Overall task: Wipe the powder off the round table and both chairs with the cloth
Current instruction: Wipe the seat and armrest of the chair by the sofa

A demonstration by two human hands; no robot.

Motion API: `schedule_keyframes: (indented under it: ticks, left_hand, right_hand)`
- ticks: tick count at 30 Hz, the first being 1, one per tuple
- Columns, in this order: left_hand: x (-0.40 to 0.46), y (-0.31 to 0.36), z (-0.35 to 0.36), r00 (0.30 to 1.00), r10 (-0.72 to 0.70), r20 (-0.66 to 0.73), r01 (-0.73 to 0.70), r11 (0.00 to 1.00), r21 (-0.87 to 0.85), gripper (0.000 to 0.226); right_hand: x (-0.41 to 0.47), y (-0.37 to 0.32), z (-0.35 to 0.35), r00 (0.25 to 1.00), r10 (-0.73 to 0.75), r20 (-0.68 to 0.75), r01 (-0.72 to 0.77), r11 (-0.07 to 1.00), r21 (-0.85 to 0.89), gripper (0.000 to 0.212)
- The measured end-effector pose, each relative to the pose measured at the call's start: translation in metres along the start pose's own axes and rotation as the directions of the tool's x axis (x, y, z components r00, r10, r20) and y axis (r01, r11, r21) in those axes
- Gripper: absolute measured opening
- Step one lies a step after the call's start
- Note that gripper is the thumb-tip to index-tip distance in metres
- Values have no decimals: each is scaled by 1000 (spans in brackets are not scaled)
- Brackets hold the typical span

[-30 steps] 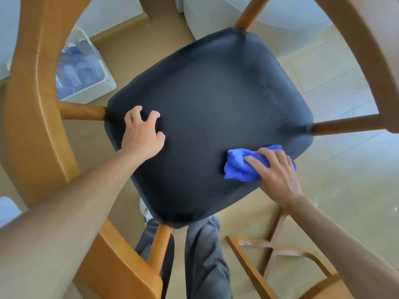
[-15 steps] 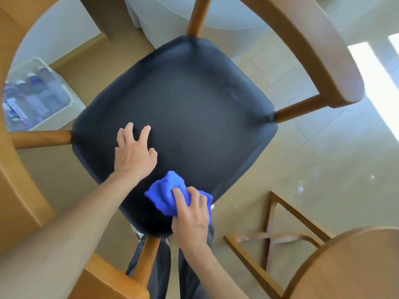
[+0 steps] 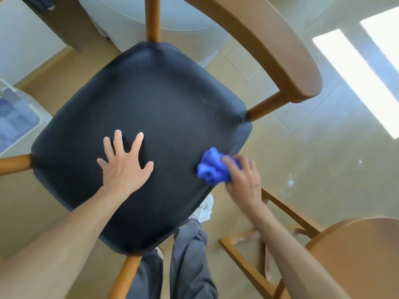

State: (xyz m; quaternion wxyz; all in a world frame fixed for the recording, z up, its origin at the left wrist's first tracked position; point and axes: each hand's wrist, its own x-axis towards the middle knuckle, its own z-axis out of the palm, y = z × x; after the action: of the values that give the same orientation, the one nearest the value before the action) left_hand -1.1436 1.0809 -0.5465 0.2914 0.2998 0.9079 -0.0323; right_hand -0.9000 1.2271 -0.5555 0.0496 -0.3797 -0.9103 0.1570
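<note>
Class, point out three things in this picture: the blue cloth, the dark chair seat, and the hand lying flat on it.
blue cloth (image 3: 212,169), head view, bunched middle.
chair seat (image 3: 155,100), head view, bare centre of cushion.
left hand (image 3: 124,169), head view, back of hand.

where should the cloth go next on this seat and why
Probably a sweep back across the seat toward its far corner. The right hand grips the bunched blue cloth at the seat's right edge, while the left hand lies flat near the middle, so the far half is open to wipe.
</note>
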Motion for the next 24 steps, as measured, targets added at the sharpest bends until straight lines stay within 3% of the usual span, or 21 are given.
schedule_keyframes:
  ticks: [4, 9, 12, 16, 18, 20, 24]
  left_hand:
    - [2, 1, 2, 1000, -15, -3, 15, 1000, -4, 78]
    - [2, 2, -1, 1000, -12, 9, 12, 1000, 13, 79]
    - [2, 5, 0, 1000, -12, 9, 12, 1000, 18, 78]
    - [2, 9, -4, 999, -33, 28, 32, 999, 7, 78]
    - [5, 11, -7, 1000, 10, 3, -10, 999, 34, 78]
    - [12, 16, -12, 995, 98, -19, -96, 992, 82, 81]
    - [38, 29, -24, 992, 122, 19, -123, 985, 118, 98]
  right_hand:
    - [86, 45, -16, 918, 392, -60, -388, 919, 72, 51]
    - [67, 13, 4, 784, 616, -80, -577, 769, 274, 53]
    - [31, -24, 15, 809, 580, -97, -539, 797, 274, 55]
    - [-13, -72, 19, 970, 242, 0, -241, 965, 104, 59]
    - [-7, -66, 13, 993, 116, 31, -118, 989, 92, 56]
    - [21, -48, 1, 978, 202, 45, -205, 973, 102, 54]
    - [110, -20, -23, 865, 498, 63, -500, 866, 15, 46]
